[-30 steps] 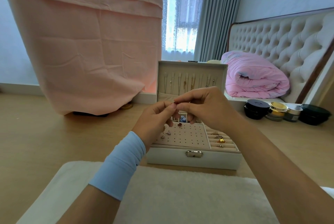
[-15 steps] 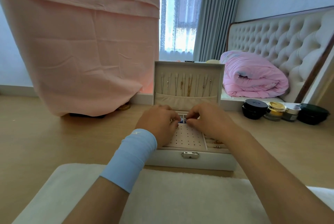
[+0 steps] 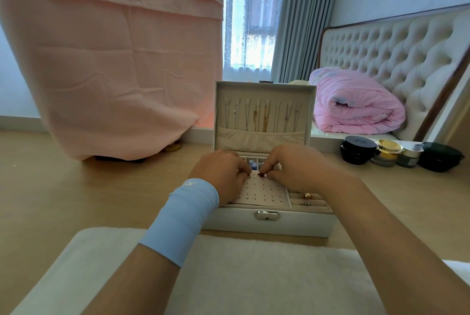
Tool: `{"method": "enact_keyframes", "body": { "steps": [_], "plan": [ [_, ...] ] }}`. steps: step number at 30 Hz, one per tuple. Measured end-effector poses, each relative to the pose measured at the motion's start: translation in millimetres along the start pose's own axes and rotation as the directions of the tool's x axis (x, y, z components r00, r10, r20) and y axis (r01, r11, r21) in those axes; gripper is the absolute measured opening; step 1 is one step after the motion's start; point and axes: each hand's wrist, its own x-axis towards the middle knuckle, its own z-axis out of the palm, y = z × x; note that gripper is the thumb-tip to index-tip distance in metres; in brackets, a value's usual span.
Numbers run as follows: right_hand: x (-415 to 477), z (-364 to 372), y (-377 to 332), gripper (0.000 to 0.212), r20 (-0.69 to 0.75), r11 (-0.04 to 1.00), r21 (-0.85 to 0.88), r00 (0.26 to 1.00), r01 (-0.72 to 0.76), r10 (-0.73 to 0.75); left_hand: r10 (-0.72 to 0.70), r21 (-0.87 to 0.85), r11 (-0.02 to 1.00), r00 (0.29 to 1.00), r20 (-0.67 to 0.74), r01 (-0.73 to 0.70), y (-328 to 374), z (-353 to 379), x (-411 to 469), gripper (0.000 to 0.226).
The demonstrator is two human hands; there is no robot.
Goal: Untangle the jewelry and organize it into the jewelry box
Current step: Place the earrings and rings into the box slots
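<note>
Both hands are down on the open jewelry box, knuckles up and fingertips almost meeting over the far edge of its perforated earring panel; the right hand has thumb and forefinger closed tight on a tiny pale piece, which touches the panel; the left hand has its fingers curled down just beside it, with a speck of silver at the tips, and I cannot tell whether it holds anything; just beyond the pinch lie small compartments with blue pieces; farther beyond, the lid stands upright with thin chains hanging inside it; to the right of the pinch, past the right wrist, ring rolls hold a gold ring; on the near side of the pinch the metal latch faces the person; a blue wristband wraps the left wrist; both forearms reach over a white fluffy mat; well off to the right of the hands stand dark and gold jars on the wooden floor.
</note>
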Motion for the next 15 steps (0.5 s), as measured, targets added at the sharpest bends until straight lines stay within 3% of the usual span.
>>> {"method": "enact_keyframes", "body": {
  "steps": [6, 10, 15],
  "plan": [
    [-1, -3, 3, 0.024, 0.017, 0.995, 0.091, 0.999, -0.033, 0.032, 0.009, -0.049, 0.999, 0.999, -0.032, -0.010, 7, -3, 2, 0.030],
    [-2, -3, 5, 0.026, 0.034, 0.989, 0.138, 0.999, -0.044, 0.040, 0.041, -0.057, 0.998, 0.999, 0.019, -0.040, 14, -1, 7, 0.029],
    [-9, -18, 19, 0.021, -0.048, 0.963, 0.265, 0.997, -0.045, 0.059, 0.034, -0.039, 0.999, 0.999, 0.041, -0.033, 15, -1, 10, 0.026]
  ]
}}
